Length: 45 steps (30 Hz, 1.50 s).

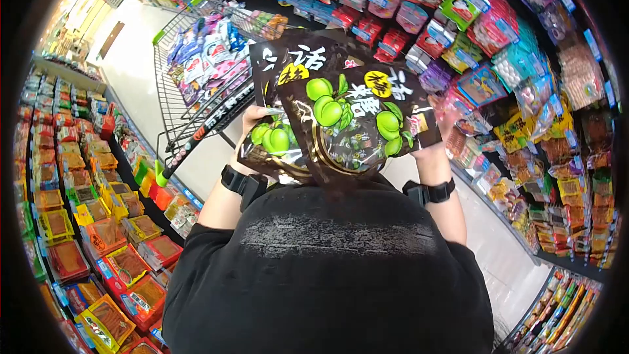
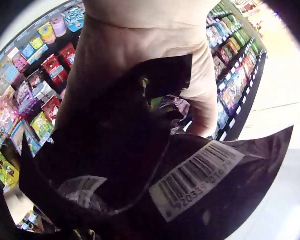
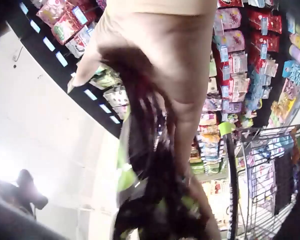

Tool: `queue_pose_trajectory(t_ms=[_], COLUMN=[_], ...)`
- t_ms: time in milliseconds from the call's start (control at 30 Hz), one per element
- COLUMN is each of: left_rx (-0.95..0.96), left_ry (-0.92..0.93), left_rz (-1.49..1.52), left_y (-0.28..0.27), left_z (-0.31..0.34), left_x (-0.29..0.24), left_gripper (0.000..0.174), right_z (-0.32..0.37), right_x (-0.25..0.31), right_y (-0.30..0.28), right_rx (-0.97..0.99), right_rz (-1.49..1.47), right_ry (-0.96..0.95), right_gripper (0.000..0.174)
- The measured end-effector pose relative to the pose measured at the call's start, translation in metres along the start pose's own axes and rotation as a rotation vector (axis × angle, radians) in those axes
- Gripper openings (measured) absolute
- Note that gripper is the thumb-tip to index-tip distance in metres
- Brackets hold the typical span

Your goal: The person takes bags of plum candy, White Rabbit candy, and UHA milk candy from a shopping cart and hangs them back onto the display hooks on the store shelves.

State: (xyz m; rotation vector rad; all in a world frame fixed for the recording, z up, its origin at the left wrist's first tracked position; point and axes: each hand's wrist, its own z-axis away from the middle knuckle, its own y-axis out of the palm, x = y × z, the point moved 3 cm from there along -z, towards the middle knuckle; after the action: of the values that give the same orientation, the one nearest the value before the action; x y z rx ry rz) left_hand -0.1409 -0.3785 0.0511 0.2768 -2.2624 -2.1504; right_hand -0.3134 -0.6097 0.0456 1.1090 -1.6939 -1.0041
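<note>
Several dark preserved-fruit bags (image 1: 357, 121) with green fruit pictures and clear windows are fanned out in front of the torso. My left hand (image 1: 254, 118) grips the left-hand bags by their side, thumb on the front. Its palm (image 2: 140, 45) faces the dark backs in the left wrist view, where a barcode label (image 2: 197, 177) shows. At the right edge of the front bag, my right hand (image 1: 432, 154) holds it near the lower corner, fingers partly hidden and blurred. In the right wrist view the same bag (image 3: 150, 150) hangs edge-on along the fingers.
A wire shopping cart (image 1: 164, 85) loaded with colourful packets (image 1: 213, 56) stands ahead to the left. Hanging snack packs (image 1: 458, 13) line the shelves ahead and right. Stacked packaged snacks (image 1: 98, 223) fill the left shelf, and pale floor (image 1: 498, 249) runs between.
</note>
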Motion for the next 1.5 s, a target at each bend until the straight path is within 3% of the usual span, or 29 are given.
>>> queue_pose_trajectory(t_ms=[33, 67, 133, 167, 200, 267, 367, 533, 633, 667, 700, 800, 900, 933, 1033, 1133, 1267, 1333, 1400, 1500], left_rx=[-0.243, -0.338, -0.381, -0.35, -0.32, -0.285, -0.299, -0.408, -0.382, -0.343, -0.251, -0.23, -0.221, -0.209, -0.103, -0.118, -0.036, -0.081, -0.088, -0.035], left_ry=[0.082, 0.022, 0.003, -0.06, -0.125, -0.129, -0.173, -0.26, -0.342, -0.371, -0.47, -0.476, -0.523, -0.522, -0.62, -0.711, -0.818, -0.823, -0.89, -0.869], left_rz=[-0.173, -0.299, -0.315, -0.348, -0.377, -0.462, -0.614, -0.596, -0.525, -0.471, -0.343, -0.395, -0.38, -0.373, -0.334, -0.434, -0.433, -0.499, -0.515, -0.629], left_y=[-0.012, -0.022, -0.023, -0.024, -0.024, -0.02, -0.035, -0.057, -0.07, -0.067, -0.072, -0.077, -0.06, -0.054, -0.065, -0.061, -0.056, -0.06, -0.083, -0.08], left_z=[-0.007, -0.013, -0.029, -0.039, -0.047, -0.059, -0.069, -0.083, -0.096, -0.098, -0.1, -0.109, -0.109, -0.11, -0.111, -0.11, -0.111, -0.11, -0.112, -0.106], left_x=[0.001, 0.002, 0.007, 0.006, 0.006, 0.011, 0.007, 0.0, -0.004, -0.004, -0.005, -0.007, 0.006, 0.012, 0.019, 0.026, 0.038, 0.042, 0.04, 0.048], left_gripper=[0.06, 0.06, 0.059, 0.049, 0.039, 0.037, 0.032, 0.028, 0.035, 0.038, 0.056, 0.058, 0.055, 0.053, 0.048, 0.048, 0.049, 0.047, 0.045, 0.044], right_z=[0.005, 0.003, 0.027, 0.035, 0.043, 0.056, 0.074, 0.111, 0.13, 0.139, 0.136, 0.125, 0.124, 0.121, 0.112, 0.106, 0.122, 0.129, 0.134, 0.133], right_x=[0.003, 0.004, 0.019, 0.024, 0.028, 0.033, 0.031, 0.033, 0.034, 0.035, 0.034, 0.027, 0.002, -0.009, -0.052, -0.08, -0.104, -0.117, -0.128, -0.142], right_y=[0.015, 0.032, 0.007, 0.007, 0.003, -0.007, -0.002, 0.013, 0.034, 0.036, 0.047, 0.065, 0.069, 0.068, 0.048, 0.054, 0.053, 0.056, 0.051, 0.049], right_rx=[-0.193, -0.179, -0.353, -0.297, -0.386, -0.59, -0.905, -0.99, -0.902, -0.847, -0.772, -0.52, -0.676, -0.63, -0.874, -1.019, -1.026, -1.076, -1.046, -1.029], right_rz=[0.256, 0.303, 0.206, 0.187, 0.144, 0.175, 0.197, 0.275, 0.346, 0.357, 0.396, 0.416, 0.451, 0.387, 0.597, 0.627, 0.538, 0.565, 0.407, 0.35], right_ry=[-0.115, -0.182, -0.29, -0.296, -0.31, -0.318, -0.302, -0.334, -0.308, -0.291, -0.333, -0.472, -0.709, -0.794, -0.765, -0.89, -1.041, -1.096, -1.153, -1.186], right_gripper=[0.101, 0.094, 0.084, 0.073, 0.061, 0.042, 0.027, 0.025, 0.027, 0.031, 0.033, 0.053, 0.061, 0.052, 0.041, 0.042, 0.043, 0.044, 0.042, 0.041])
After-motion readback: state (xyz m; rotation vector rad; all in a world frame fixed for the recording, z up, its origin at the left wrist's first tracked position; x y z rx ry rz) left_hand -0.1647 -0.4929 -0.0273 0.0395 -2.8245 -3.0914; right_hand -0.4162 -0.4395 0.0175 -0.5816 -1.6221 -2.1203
